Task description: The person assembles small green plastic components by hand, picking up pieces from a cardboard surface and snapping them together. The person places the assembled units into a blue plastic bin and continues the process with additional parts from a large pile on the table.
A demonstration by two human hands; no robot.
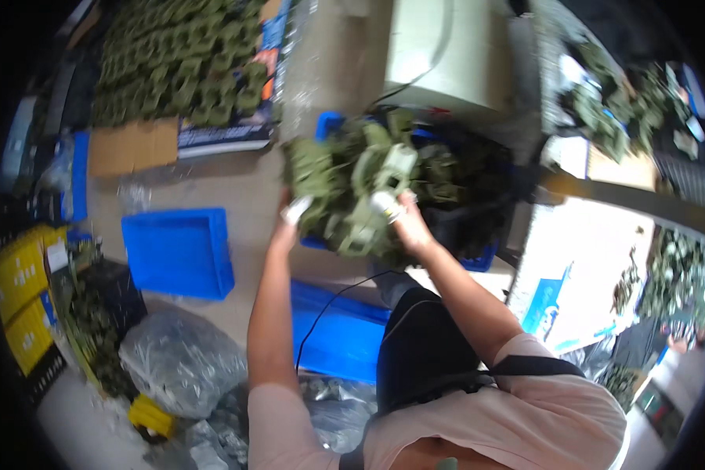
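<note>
A bulky bundle of olive-green, strap-like pieces (360, 223) is held between my two hands, above a blue crate (329, 121). My left hand (290, 215) closes on the bundle's near left side, with white coverings on the fingers. On its near right side my right hand (403, 218) grips the bundle, also with white on its fingers. The pieces hide part of both hands' fingers. More dark green pieces (442, 176) lie in the crate beside and behind the bundle, and the bundle covers much of the crate.
Rows of similar green pieces (180, 66) are stacked at the far left. A blue bin (172, 252) stands to the left, another (337, 333) close by me. Clear plastic bags (182, 362) lie near left. A black cable (327, 304) crosses the nearer bin. On the right stands a white table (587, 235).
</note>
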